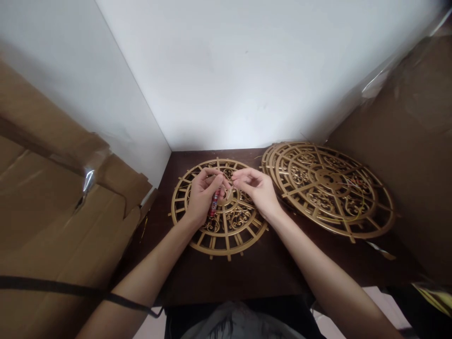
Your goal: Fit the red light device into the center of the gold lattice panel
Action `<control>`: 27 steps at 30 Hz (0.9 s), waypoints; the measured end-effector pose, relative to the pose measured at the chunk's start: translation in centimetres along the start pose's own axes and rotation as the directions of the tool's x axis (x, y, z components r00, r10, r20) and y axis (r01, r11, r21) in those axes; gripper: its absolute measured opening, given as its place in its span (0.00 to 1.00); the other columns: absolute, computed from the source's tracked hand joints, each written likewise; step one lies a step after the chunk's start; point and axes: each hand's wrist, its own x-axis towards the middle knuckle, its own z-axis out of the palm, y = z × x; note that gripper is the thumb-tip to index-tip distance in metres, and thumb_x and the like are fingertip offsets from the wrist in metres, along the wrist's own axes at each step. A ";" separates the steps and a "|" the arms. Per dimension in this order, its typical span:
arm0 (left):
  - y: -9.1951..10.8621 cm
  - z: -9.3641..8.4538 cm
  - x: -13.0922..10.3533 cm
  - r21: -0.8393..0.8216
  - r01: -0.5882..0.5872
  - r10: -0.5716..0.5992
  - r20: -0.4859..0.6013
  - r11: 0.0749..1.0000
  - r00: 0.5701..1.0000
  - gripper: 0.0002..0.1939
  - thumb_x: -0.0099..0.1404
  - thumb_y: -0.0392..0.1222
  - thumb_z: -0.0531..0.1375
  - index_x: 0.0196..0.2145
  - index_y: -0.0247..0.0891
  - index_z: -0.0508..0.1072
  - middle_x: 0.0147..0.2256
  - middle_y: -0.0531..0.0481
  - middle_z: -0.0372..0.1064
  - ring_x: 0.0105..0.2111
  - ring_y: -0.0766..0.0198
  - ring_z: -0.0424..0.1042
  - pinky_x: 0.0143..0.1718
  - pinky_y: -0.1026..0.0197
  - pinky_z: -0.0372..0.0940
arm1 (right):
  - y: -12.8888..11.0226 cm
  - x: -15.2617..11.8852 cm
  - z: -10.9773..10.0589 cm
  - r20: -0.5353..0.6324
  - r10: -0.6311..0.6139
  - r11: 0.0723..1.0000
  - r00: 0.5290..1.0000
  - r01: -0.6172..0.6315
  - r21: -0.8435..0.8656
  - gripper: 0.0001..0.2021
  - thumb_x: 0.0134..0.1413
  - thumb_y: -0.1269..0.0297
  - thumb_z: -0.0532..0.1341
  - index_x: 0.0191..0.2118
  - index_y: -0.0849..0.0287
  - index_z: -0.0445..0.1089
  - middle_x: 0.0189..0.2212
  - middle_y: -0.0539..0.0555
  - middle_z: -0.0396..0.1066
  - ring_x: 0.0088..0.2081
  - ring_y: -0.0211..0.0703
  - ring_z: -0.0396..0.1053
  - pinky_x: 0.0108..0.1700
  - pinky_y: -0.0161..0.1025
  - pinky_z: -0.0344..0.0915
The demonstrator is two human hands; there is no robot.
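A round gold openwork panel with scrollwork and radial bars lies flat on the dark table, below both of my hands. Over its left-centre part, my left hand is closed, with a small red patterned tube hanging from its fingers. Thumb and fingers of my right hand are pinched together just right of the panel's centre. A thin pale strand shows between the two hands; its ends are hidden by the fingers. What my right fingertips pinch is too small to tell.
Several similar gold panels are stacked at the right on the dark table, with a thin yellow strand on top. Cardboard stands at the left, and more cardboard at the right. A white wall closes off the back.
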 end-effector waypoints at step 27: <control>0.1 -0.4 0.6 0.051 0.096 -0.073 -0.343 0.994 0.937 0.11 0.55 0.43 0.63 0.30 0.36 0.64 0.21 0.54 0.69 0.20 0.71 0.64 0.25 0.67 0.60 | 0.4 -1.9 1.2 0.532 0.086 0.950 0.842 0.092 -0.300 0.06 0.45 0.68 0.66 0.29 0.60 0.68 0.23 0.47 0.67 0.25 0.32 0.64 0.28 0.31 0.59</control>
